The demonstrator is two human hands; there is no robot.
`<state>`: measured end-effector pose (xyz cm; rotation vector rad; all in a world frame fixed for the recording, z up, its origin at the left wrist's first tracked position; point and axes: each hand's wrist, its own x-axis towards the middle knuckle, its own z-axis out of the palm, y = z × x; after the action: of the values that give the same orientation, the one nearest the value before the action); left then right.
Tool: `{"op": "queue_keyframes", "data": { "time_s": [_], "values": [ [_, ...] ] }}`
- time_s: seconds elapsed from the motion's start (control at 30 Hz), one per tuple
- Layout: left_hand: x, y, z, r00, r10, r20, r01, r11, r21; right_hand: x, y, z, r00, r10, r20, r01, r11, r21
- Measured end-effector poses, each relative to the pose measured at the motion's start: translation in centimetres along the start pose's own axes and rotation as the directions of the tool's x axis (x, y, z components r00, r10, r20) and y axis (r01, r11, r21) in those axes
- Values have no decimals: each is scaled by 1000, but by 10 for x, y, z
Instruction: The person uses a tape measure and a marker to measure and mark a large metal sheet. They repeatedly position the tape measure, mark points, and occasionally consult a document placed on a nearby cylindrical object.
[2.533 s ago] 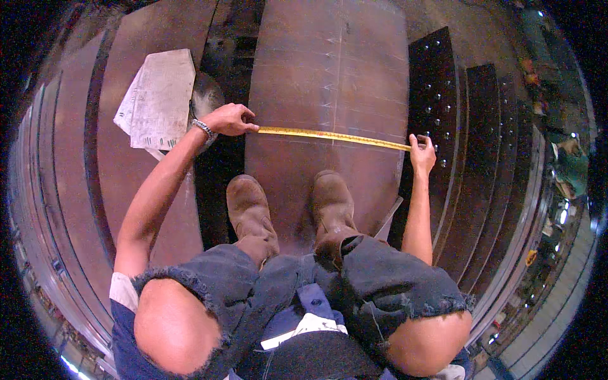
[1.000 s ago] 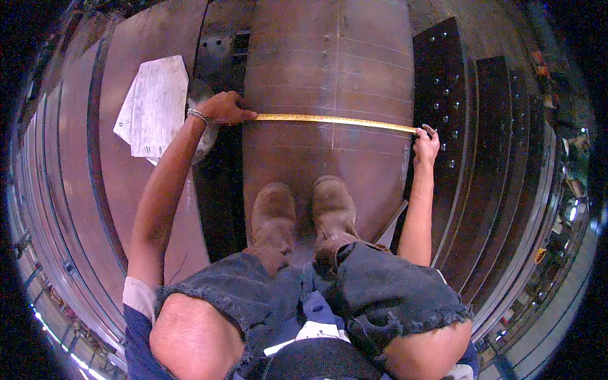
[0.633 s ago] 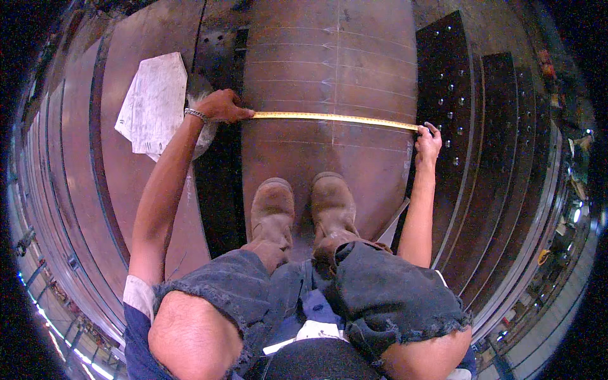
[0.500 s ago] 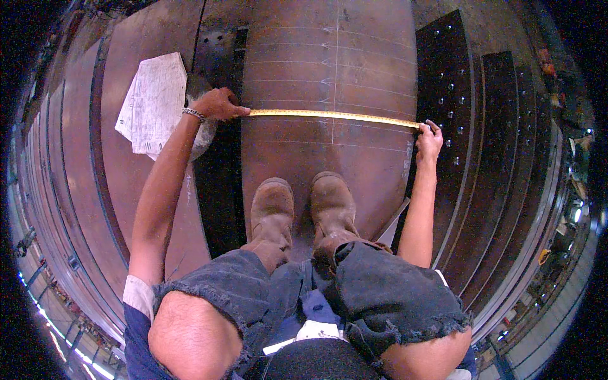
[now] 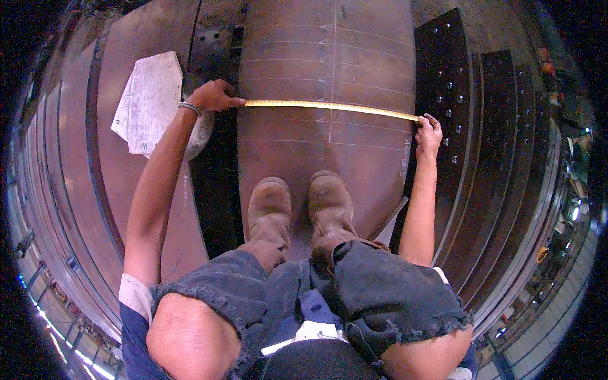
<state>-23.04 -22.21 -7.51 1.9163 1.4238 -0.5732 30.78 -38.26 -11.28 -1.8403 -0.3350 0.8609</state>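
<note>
A yellow measuring tape [image 5: 329,106] is stretched across a brown steel plate [image 5: 278,155] that bears several white chalk lines and small arrow-like marks. At the plate's left edge my left hand [image 5: 216,96], a chain bracelet on its wrist, pinches one end of the tape. The other end is gripped by the fingers of my right hand [image 5: 429,134], at the right edge. Whether a tape case sits inside that hand cannot be made out. The tape lies slightly slanted, its left end farther from me, crossing a long chalk line that runs away from my boots.
My brown boots [image 5: 270,206] stand on the marked plate. Left, white marked sheets [image 5: 149,101] lie on another steel plate [image 5: 136,183], past a dark gap [image 5: 215,183]. Dark plates with bolts or holes [image 5: 443,82] lie at the right. A pale strip [image 5: 394,218] sticks out by my right boot.
Both hands have moved a little farther from me, carrying the stretched tape up the plate. Its left end has shifted more than its right. My boots stay in place.
</note>
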Motion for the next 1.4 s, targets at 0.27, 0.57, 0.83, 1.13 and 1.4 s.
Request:
{"op": "queue_keyframes", "data": {
  "time_s": [0.27,0.57,0.83,1.13,1.4],
  "values": [
    [-2,4,5,998,13,-57,-16,999,-49,4,5,-7,1000,5,13,-5,1000,-2],
    [-5,6,8,987,16,-162,-21,999,-26,5,7,-8,1000,4,16,-3,1000,-31],
    [-7,7,13,979,24,-204,-25,1000,-4,-9,4,-8,996,73,59,-80,990,116],
    [-13,11,9,982,40,-184,-50,997,-51,-18,0,-6,984,165,59,-170,981,91],
    [-8,7,11,985,33,-168,-40,998,-39,-22,-6,-1,985,168,37,-170,983,68]
  ]
}}
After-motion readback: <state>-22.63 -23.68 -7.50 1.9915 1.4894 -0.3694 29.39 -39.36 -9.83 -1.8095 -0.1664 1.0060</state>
